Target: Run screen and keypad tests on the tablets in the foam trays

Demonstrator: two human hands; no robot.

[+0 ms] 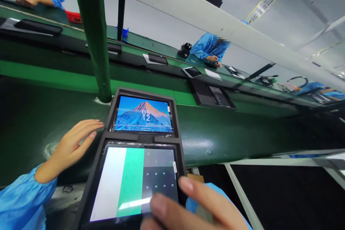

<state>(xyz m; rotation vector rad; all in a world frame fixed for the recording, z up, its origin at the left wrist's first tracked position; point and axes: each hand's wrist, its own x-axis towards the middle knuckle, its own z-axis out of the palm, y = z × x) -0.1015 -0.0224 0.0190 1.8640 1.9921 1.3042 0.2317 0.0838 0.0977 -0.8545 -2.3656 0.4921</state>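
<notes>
Green tabletop (210,140) fills most of the frame, left to right. Black tray (132,137) on it, bottom center, two slots, one tablet in each. Lower tablet (130,176) lies flat in the near slot, bottom center: screen lit, white and green areas plus a number keypad (156,174). Upper tablet (145,116) lies in the far slot, center of frame: lit too, mountain wallpaper, clock reading 05 12.

Progress, as a judgement: both tablets are seated and powered on; the lower one looks mid-handling, with its keypad up. Upper one is on what looks like a lock screen; can't tell whether it's finished or waiting.

Right hand (194,203), bottom right of center, blurred and partly cut off: grip open, fingers parted over the lower tablet's right side, nothing seen held; screen contact can't be told. Left hand (71,147), left of center: grip open, fingers extended, empty, fingertips just beside the tray's left edge; touching or not, unclear.
</notes>
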